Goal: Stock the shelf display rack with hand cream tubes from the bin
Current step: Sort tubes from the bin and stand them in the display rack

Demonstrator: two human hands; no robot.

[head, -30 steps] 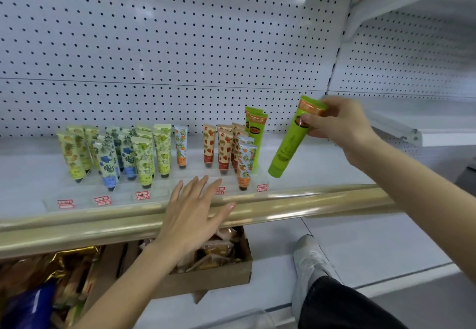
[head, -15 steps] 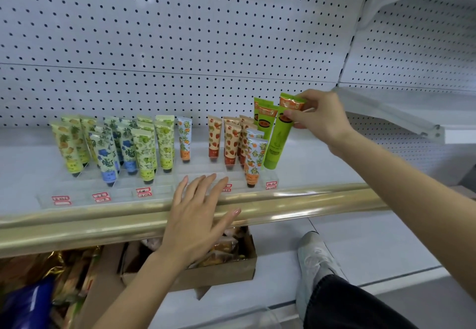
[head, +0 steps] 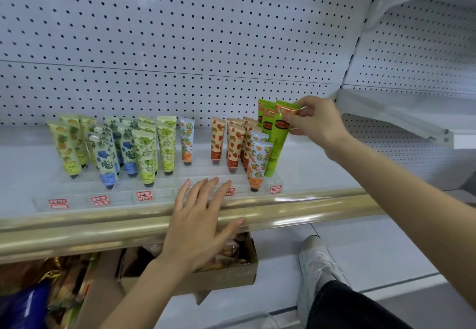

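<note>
Well below your grip and leftward you see a cardboard box (head: 219, 278) of snack packets (head: 228, 251); straight below the grip stands a white shoe (head: 315, 261).

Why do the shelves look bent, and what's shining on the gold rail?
Head view: the wide-angle lens bows the gold rail and pegboard seams; light glares off the rail and the pegboard's top right; the left hand and price tags look smeared; the green hand cream tube in the right hand is sharper.

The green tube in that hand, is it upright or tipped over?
Nearly upright, leaning slightly: the green tube points cap down into the clear rack, rightmost lane; the right hand pinches its top.
</note>
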